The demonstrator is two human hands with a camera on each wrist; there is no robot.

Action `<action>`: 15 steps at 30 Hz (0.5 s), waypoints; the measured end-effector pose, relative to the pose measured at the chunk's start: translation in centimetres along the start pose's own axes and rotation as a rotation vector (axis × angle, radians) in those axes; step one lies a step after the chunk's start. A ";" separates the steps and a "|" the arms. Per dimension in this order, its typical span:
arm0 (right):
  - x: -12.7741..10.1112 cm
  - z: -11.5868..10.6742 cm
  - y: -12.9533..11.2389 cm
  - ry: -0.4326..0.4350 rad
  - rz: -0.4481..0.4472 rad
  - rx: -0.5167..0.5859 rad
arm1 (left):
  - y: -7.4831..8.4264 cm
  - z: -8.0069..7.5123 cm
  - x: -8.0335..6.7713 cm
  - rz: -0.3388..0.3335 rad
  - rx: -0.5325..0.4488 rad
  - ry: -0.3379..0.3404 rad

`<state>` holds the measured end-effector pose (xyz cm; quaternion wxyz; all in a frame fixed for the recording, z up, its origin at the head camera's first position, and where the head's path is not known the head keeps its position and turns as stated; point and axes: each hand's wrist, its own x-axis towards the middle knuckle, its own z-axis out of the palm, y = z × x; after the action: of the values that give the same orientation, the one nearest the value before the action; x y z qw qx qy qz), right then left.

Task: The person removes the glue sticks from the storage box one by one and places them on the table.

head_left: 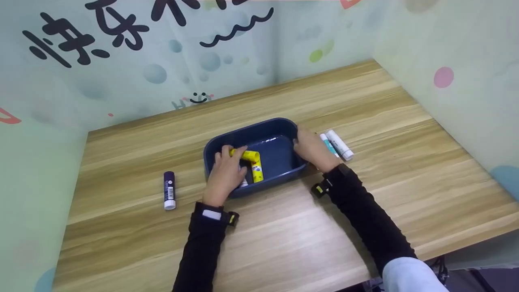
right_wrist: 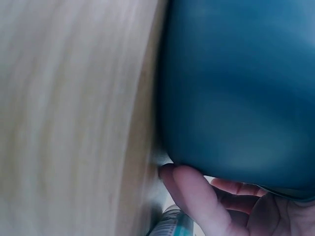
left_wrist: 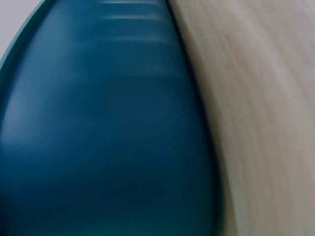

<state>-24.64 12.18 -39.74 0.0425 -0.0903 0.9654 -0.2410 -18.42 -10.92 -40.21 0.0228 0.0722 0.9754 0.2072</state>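
While right hand (head_left: 314,151) grips bin (head_left: 277,156) end | left hand (head_left: 223,175) reaches inside | grip unclear

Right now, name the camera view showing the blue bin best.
Head: only it shows inside the blue bin, plus most of the rim. Left wrist gives just an outer wall, close up; right wrist, part of the outer side, with the right hand touching it.

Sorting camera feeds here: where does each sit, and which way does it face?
Head: on the head, facing forward and down at the blue bin; left hand, right hand, black sleeves show.
Left wrist: worn there, facing the bin's side and tabletop; no hand shows.
Right wrist: worn there, facing bin and tabletop; right hand partly shows.
Shared: both wrist views show bin and tabletop.
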 end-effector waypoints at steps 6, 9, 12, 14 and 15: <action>0.0 0.0 0.1 0.002 -0.007 0.003 | 0.1 0.1 -0.1 0.006 -0.007 0.006; -0.1 0.0 0.0 0.003 -0.011 -0.001 | 0.1 0.1 -0.1 0.038 -0.013 0.017; -0.1 0.0 0.0 0.006 -0.014 -0.001 | 0.1 0.0 -0.2 0.046 -0.030 0.014; -0.1 0.0 0.0 0.008 -0.013 0.000 | 0.1 0.0 -0.2 0.041 -0.047 0.005; -0.1 0.0 0.0 0.008 -0.012 0.002 | 0.1 -0.1 -0.1 0.036 -0.055 -0.003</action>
<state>-24.57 12.23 -39.72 0.0372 -0.0950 0.9647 -0.2428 -18.27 -10.87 -40.12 0.0227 0.0895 0.9678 0.2343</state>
